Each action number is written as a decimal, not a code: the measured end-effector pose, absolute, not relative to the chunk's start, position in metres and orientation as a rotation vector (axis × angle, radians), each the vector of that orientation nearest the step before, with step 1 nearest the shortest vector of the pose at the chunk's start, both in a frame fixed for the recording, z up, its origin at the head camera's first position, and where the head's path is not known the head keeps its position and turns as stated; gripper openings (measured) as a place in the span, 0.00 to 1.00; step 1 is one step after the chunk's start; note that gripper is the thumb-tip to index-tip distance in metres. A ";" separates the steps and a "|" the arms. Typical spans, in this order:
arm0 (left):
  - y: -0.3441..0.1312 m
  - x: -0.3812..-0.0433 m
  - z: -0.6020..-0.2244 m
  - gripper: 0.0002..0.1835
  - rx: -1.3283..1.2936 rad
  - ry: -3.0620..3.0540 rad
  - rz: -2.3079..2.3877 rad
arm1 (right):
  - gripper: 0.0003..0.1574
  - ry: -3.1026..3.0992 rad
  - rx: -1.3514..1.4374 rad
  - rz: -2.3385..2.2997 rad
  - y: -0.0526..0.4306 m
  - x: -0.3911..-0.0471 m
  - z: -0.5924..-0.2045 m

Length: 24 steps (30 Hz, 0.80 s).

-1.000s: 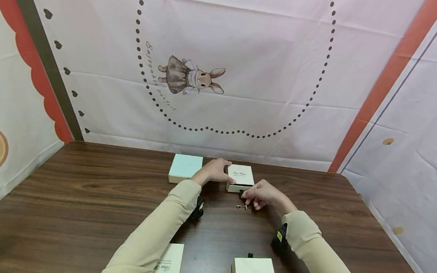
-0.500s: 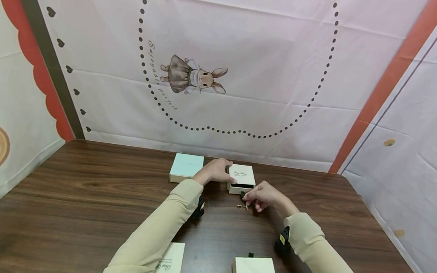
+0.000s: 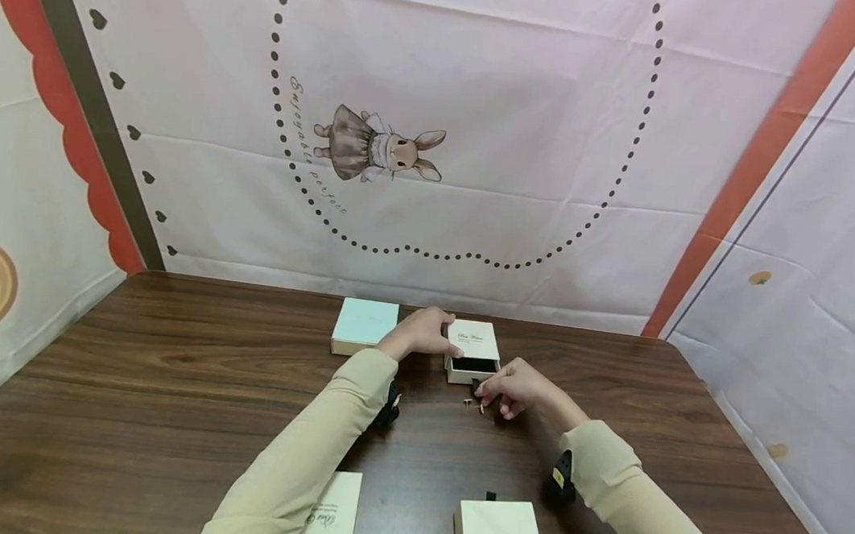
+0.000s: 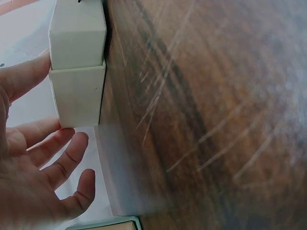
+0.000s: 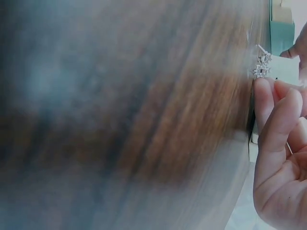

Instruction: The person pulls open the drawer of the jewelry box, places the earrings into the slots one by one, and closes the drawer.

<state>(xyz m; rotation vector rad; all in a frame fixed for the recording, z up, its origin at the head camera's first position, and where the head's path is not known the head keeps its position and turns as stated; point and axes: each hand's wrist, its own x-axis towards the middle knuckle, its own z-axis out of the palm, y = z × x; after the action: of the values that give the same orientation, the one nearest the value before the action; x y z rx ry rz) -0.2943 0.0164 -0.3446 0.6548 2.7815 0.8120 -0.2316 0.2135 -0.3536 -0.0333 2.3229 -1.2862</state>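
Near the back of the table, a small white lettered drawer box (image 3: 473,339) stands with its drawer (image 3: 473,377) partly out, showing a dark inside. My left hand (image 3: 422,332) grips the box from its left side; in the left wrist view the thumb and index finger span its end (image 4: 79,72) while the other fingers hang curved. At the drawer's front, my right hand (image 3: 519,386) pinches the black ribbon tab (image 3: 475,386). A pair of earrings (image 3: 474,405) lies on the table just below that hand. Sparkling stones show on the earrings (image 5: 262,66) in the right wrist view.
Left of the box sits a pale blue-topped box (image 3: 365,325). Two more white lettered boxes lie at the front edge, one (image 3: 338,512) partly under the left sleeve, the other (image 3: 499,533) with a black tab. A printed cloth (image 3: 521,143) hangs behind the table.
My right hand has drawn slightly toward me, and the drawer has slid further out, showing more of its dark inside. My left hand keeps its grip on the box.
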 end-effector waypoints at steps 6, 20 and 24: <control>0.016 -0.295 -0.345 0.39 0.651 2.789 0.817 | 0.12 2.304 -0.055 -1.303 0.215 -0.226 -0.354; 0.017 -0.296 -0.347 0.39 0.637 2.794 0.810 | 0.11 2.304 -0.090 -1.280 0.217 -0.215 -0.356; 0.017 -0.296 -0.347 0.39 0.643 2.784 0.813 | 0.11 2.313 -0.094 -1.279 0.217 -0.212 -0.354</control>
<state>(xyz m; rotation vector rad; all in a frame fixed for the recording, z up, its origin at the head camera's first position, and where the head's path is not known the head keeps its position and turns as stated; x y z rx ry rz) -0.2957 0.0166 -0.3465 0.6428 2.7845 0.8133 -0.2116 0.2168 -0.3540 -0.0938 2.3127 -1.2793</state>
